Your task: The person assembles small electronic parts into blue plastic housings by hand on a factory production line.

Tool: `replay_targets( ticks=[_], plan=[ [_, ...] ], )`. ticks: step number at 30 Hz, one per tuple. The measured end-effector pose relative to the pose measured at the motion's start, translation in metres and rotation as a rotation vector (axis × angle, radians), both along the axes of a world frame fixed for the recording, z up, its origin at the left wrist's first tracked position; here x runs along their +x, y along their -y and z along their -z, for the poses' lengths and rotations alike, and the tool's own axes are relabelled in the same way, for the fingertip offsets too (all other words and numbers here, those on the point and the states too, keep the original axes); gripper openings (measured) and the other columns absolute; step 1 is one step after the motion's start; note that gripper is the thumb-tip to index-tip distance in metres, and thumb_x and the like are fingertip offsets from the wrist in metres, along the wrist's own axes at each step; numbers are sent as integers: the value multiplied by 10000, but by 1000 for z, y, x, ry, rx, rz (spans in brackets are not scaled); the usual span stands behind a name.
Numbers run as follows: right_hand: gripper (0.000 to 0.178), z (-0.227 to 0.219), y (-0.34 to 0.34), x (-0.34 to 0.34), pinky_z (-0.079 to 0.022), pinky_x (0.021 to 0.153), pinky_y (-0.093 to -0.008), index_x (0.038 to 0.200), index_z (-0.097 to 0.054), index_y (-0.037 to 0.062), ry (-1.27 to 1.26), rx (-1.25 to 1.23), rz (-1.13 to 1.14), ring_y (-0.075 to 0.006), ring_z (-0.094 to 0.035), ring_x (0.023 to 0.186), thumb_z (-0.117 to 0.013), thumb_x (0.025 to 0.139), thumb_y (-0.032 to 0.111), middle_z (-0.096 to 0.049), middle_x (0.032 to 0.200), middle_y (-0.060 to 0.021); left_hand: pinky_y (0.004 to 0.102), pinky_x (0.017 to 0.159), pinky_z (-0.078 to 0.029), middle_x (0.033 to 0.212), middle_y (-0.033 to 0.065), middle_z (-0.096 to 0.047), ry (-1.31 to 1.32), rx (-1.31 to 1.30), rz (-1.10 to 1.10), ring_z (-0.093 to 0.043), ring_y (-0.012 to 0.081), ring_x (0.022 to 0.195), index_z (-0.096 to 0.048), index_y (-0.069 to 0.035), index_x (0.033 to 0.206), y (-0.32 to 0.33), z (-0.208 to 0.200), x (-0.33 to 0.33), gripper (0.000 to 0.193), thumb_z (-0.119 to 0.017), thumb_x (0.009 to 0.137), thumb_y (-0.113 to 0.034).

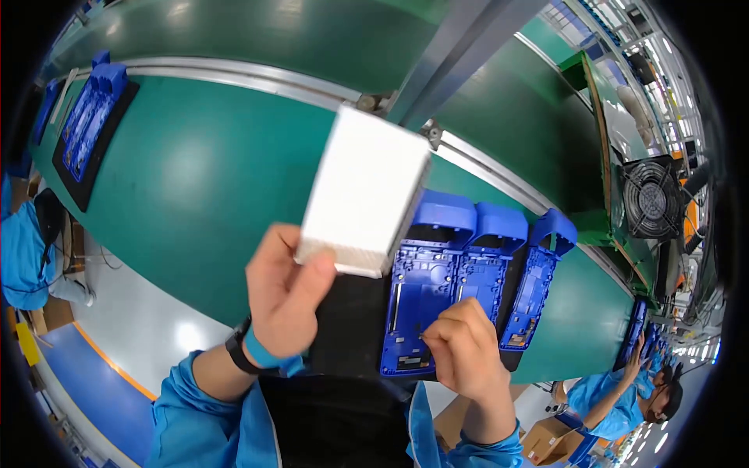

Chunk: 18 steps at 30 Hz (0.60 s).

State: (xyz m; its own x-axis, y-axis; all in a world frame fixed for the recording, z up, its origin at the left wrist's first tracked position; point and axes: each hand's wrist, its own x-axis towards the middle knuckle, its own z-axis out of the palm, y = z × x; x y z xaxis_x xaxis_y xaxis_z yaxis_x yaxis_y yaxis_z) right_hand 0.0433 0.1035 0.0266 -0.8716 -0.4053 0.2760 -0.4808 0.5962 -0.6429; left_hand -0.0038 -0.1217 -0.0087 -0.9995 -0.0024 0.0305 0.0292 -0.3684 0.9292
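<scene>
Fingers of the left hand (pixel 282 312) grip a white block (pixel 363 187) near the black mat (pixel 343 327), not set down; right hand (pixel 468 355) pinches narrowly, contents unclear; blue housings (pixel 421 292) on the mat lie open.

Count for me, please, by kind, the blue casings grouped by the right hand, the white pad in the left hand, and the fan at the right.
Blue casings: 3
White pad: 1
Fan: 1
Total: 5
</scene>
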Motion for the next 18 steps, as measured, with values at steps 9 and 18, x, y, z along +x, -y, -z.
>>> replay_targets(
  ticks=[9,18],
  plan=[
    [201,-5,10,-13,-489,608,-366,830,-583,3,218,303,-251,-284,-577,700,-711,682,-41,-559,788,-112,268,841,-484,1051,119,-639,-91,93,-42,-598,110,932,-500,69,1130,7,13,-9,219,-570,975,-70],
    [191,-7,16,-16,-464,578,-367,824,-589,4,218,390,-277,-276,-547,675,-720,688,-25,-538,774,-108,236,803,-459,1011,97,-644,-102,55,-11,-568,75,894,-514,59,1105,8,14,-9,215,-588,971,-92]
  ],
)
